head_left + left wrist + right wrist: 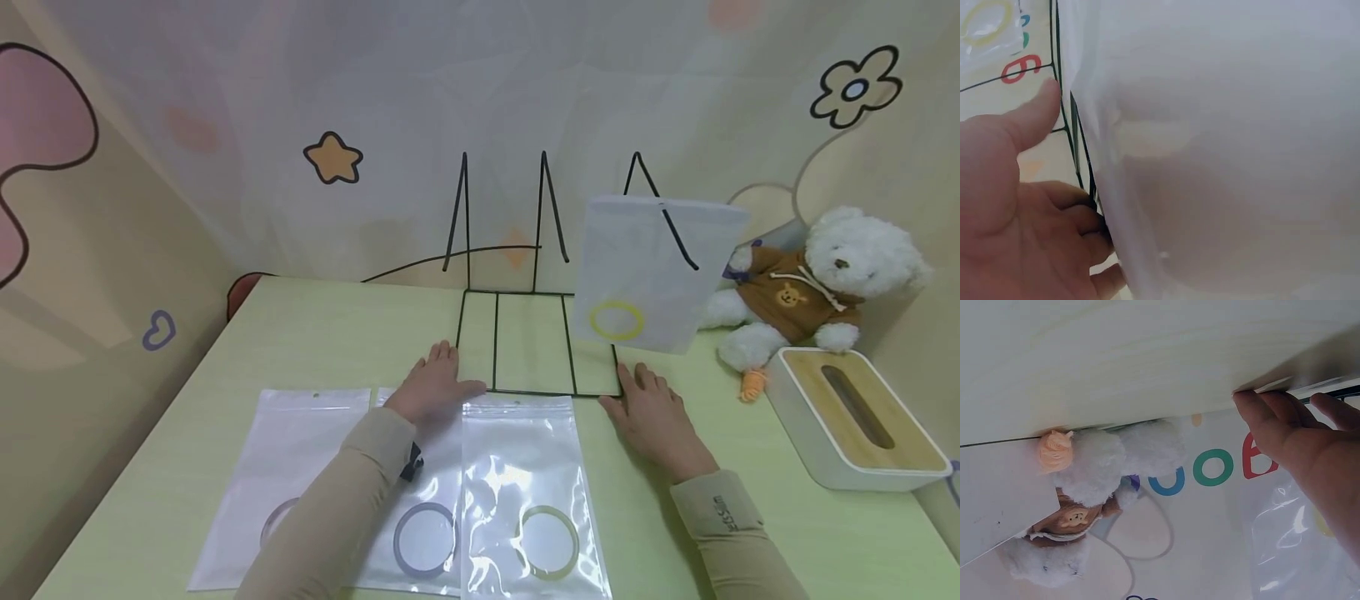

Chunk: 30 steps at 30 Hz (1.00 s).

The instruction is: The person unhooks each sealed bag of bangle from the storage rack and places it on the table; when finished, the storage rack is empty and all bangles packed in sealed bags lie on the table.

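A black wire rack (525, 333) stands at the table's middle, with one clear bag holding a yellow ring (617, 321) leaning in its right slot. My left hand (435, 385) lies flat on the table at the rack's front left corner, fingers straight, touching the wire base (1079, 156). My right hand (654, 410) lies flat by the rack's front right corner, fingertips (1254, 406) on the table. Three clear bags lie in front: one with a pale green ring (550, 542), one with a grey-blue ring (424, 540), one with a pinkish ring (279, 517) partly hidden by my left sleeve.
A white plush bear (817, 283) in a brown hoodie sits at the right rear. A white tissue box with a wooden lid (855, 412) stands at the right edge. A patterned curtain hangs behind the pale green table (315, 333).
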Tool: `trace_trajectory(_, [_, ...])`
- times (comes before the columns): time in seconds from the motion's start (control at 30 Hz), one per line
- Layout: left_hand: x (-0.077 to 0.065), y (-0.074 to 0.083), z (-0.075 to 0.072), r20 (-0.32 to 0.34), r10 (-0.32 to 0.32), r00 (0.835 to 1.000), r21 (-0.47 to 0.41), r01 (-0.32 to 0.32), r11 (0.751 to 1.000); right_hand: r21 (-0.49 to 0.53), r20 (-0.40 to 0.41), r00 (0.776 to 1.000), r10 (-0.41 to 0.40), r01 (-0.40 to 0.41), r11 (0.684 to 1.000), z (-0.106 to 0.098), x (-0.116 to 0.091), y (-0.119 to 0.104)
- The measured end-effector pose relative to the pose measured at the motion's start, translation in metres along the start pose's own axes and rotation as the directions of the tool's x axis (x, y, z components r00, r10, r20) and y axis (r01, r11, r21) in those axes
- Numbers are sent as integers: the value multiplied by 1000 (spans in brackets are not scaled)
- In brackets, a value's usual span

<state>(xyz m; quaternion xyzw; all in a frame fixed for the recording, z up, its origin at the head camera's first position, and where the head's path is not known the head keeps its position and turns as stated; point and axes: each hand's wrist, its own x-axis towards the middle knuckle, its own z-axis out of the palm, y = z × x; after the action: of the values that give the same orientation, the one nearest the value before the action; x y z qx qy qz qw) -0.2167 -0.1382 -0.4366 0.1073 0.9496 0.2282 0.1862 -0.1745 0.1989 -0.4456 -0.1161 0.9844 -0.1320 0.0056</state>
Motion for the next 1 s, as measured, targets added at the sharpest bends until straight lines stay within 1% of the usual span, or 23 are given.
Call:
trace_trajectory(0.1, [1, -1, -4, 42, 14, 999, -27, -13, 1000, -2, -6, 1000, -1, 1, 1000, 0, 0, 0])
trace_trajectory(0.17, [1, 0, -7, 64, 21, 998, -20, -19, 1000, -4, -10, 1000, -4, 4, 1000, 0, 0, 1])
trace_trajectory(0.23, [2, 2, -8, 74, 18, 997, 11, -19, 1000, -8, -14, 1000, -7, 7, 1000, 0, 0, 1])
trace_trajectory(0.4, [3, 10, -5, 49, -23, 999, 102, 18, 995, -8, -24, 1000, -19, 19, 1000, -1, 1, 1])
trace_trajectory(0.5, [2, 15, -3, 28, -49, 998, 123, 45, 991, -7, -23, 1000, -21, 21, 1000, -1, 2, 1])
trace_trajectory(0.67, [0, 20, -3, 29, -75, 997, 103, 72, 992, -5, -27, 999, -21, 21, 1000, -4, 1, -2])
trace_trajectory(0.83, [1, 17, -3, 32, -68, 997, 87, 65, 994, 4, -19, 1000, -11, 11, 1000, -4, 1, -3])
trace_trajectory(1.0, [2, 14, -4, 37, -54, 998, 69, 51, 996, 5, 11, 1000, 8, -8, 1000, -1, 0, -4])
